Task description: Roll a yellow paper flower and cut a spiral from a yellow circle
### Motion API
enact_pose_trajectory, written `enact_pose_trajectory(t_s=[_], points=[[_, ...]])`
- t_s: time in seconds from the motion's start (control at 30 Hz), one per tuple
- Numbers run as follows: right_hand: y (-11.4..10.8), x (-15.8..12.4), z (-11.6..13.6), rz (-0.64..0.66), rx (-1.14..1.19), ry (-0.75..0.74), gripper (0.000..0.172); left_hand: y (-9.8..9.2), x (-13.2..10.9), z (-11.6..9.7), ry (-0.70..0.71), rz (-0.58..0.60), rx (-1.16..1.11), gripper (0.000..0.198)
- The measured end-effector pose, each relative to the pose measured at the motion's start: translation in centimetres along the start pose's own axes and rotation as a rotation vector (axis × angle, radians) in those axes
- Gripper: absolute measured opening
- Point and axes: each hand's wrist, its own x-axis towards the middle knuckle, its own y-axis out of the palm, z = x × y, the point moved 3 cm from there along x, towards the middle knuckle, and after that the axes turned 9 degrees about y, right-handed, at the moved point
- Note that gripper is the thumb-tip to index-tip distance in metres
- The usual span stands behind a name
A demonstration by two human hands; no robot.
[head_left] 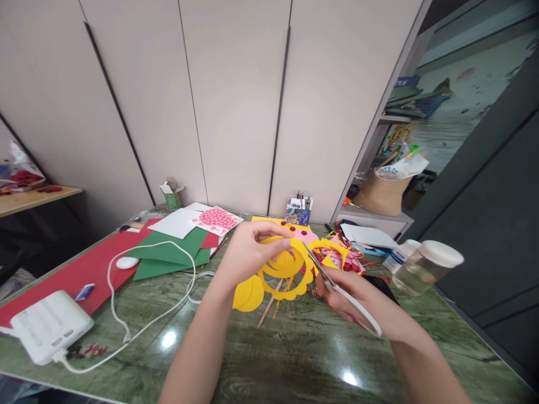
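Between the thumb and fingers of my left hand (252, 252) is a yellow paper spiral (301, 285) with a scalloped outer edge, raised above the table. My right hand (345, 292) grips white-handled scissors (357, 306), whose blades point up and left to the spiral's upper right edge. Whether the blades touch the paper is too small to tell. Yellow paper circles (249, 294) lie on the table below my left hand. A thin pointed wooden stick (267, 311) rests on the table beneath the spiral.
Right of the scissors stands a lidded clear jar (425, 269) beside a white bottle (400, 255). Paper scraps (337, 252) and a pen box (298, 210) lie behind my hands. At left are red paper (84, 280), green paper (168, 255), a white cable and a white device (53, 325).
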Motion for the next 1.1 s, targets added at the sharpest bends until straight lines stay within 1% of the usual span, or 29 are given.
enact_pose_trajectory(t_s=[0.13,0.37,0.6,0.7,0.9,1.1], points=[[-0.2,-0.1,-0.1,0.013,-0.032,0.010,0.046,-0.2,-0.1,0.0,-0.012,0.042,0.017,0.012],[-0.7,-0.3,-0.5,0.056,-0.177,0.019,0.050,-0.6,-0.3,0.0,-0.024,0.137,0.073,0.010],[-0.8,-0.3,-0.5,0.100,-0.292,0.027,0.054,-1.0,-0.5,0.4,-0.058,0.259,0.177,0.014],[-0.8,-0.2,-0.4,0.121,-0.317,0.030,0.053,-1.1,-0.6,0.7,-0.065,0.299,0.195,0.016],[-0.8,-0.2,-0.6,0.155,-0.345,0.052,0.047,-1.1,-0.7,0.7,-0.031,0.374,0.252,0.015],[-0.9,-0.2,-0.6,0.162,-0.397,0.074,0.037,-1.0,-0.7,0.5,0.010,0.447,0.277,0.015]])
